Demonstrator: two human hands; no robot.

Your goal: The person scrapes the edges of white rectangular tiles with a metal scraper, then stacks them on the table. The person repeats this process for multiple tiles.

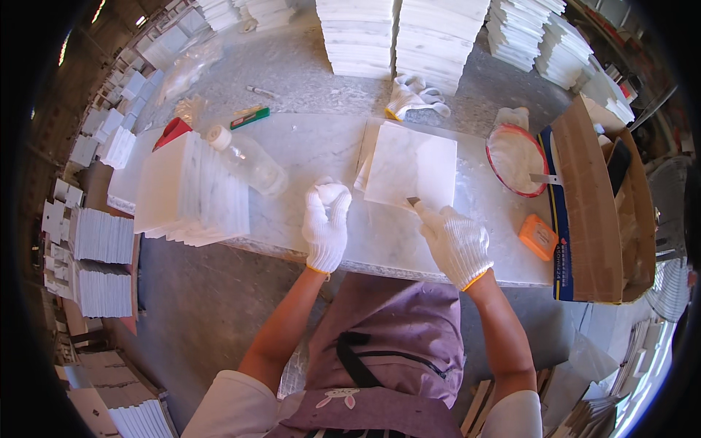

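Both my hands wear white knit gloves with yellow cuffs. My right hand (458, 247) is closed on a small flat blade (414, 201), whose dark tip sticks out past the fingers over the near edge of a square white marble tile (410, 164). That tile lies slightly askew on at least one other tile. To its left, my left hand (326, 226) is held apart from it, fingers curled in; whatever it may hold is hidden. Further left, a clear bottle with a white cap (255, 166) lies tilted against a row of upright tiles (193, 191).
A cardboard box (595, 212) stands at the table's right end. Near it are an orange case (538, 237) and a red-rimmed round container of powder (515, 160). A spare glove (418, 98) and tall tile stacks (358, 36) stand behind. A green box (250, 117) lies left.
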